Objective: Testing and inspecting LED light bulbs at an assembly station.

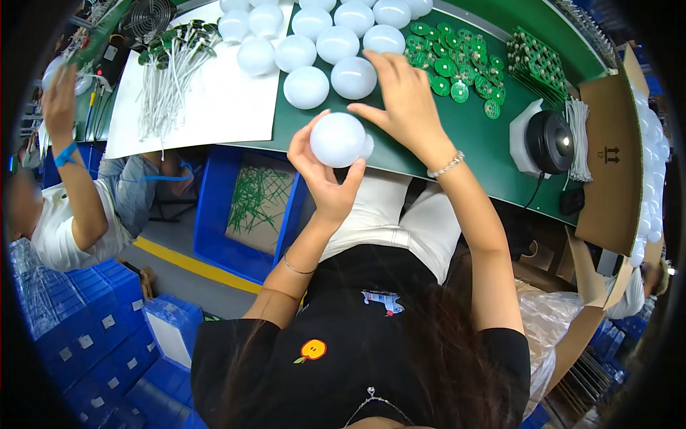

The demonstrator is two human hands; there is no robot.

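Note:
My left hand (pixel 325 168), over the near edge of the green table, has its fingers wrapped round a white globe bulb (pixel 337 139). A smaller pale rounded part shows at that bulb's right side; I cannot tell if it belongs to it. My right hand (pixel 407 107) is open, thumb and fingers spread beside another white bulb (pixel 354 78) on the table. Its fingertips reach the edge of a bulb (pixel 384 40) farther back; whether they touch is unclear. Several more white bulbs (pixel 306 88) stand in rows at the far middle.
Round green circuit boards (pixel 459 91) lie right of the bulbs, near stacked board panels (pixel 536 64). A black round device (pixel 550 141) and white wires (pixel 577 139) sit farther right, before a cardboard box (pixel 607 157). Wired parts (pixel 171 89) lie left; a co-worker's arm (pixel 82 186) is beyond.

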